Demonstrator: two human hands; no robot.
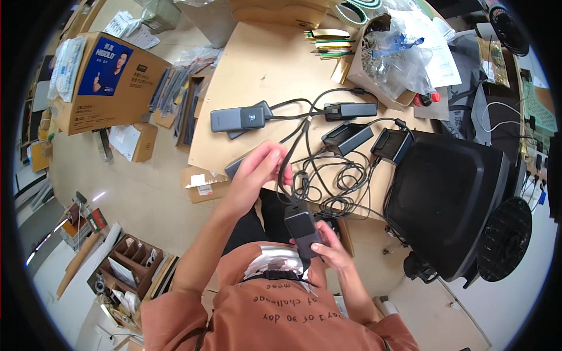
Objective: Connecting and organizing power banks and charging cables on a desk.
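– right hand [331,245]?
– closed around one dark power bank [302,232], between torso [293,307] and table [252,70].
– left hand [257,175]?
– curled narrow, beside one black cable [294,142]; whether it grips, cannot tell.
– beyond?
– on the table: two stacked power banks [234,120], left; three black corded units [347,138], farther right; one cable tangle [345,186], by the near edge.

The person wears a rust-orange short-sleeved T-shirt [257,330]; dark lettering [301,319] crosses it; the trousers [272,216] are black.
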